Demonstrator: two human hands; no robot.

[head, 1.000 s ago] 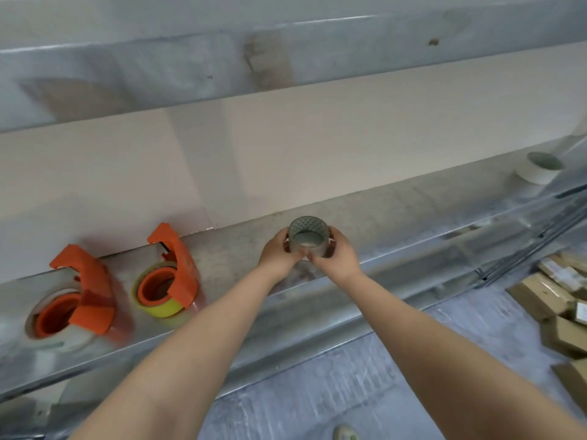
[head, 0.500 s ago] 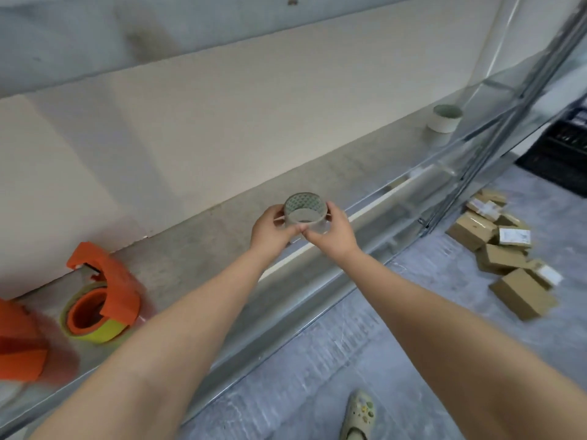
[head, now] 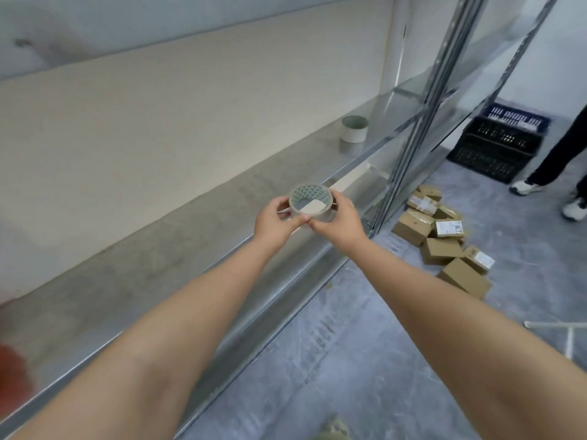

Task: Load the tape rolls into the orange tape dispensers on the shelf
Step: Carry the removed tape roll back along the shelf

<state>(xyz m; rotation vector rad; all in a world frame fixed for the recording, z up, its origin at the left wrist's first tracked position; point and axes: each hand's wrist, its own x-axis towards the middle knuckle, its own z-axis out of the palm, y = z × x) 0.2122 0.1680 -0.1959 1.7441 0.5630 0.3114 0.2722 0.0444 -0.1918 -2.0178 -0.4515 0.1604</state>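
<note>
Cream wall behind the metal shelf; grey floor strewn with cardboard boxes

Two bare forearms, sleeveless to the frame's edge; no rings, watch or gloves on the left hand or right hand. Short, unpainted nails.

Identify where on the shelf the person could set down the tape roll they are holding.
The shelf lies bare from the hands' tape roll along to the white roll at the far end, and back towards the near left. The floor by the cardboard boxes is crowded.
</note>
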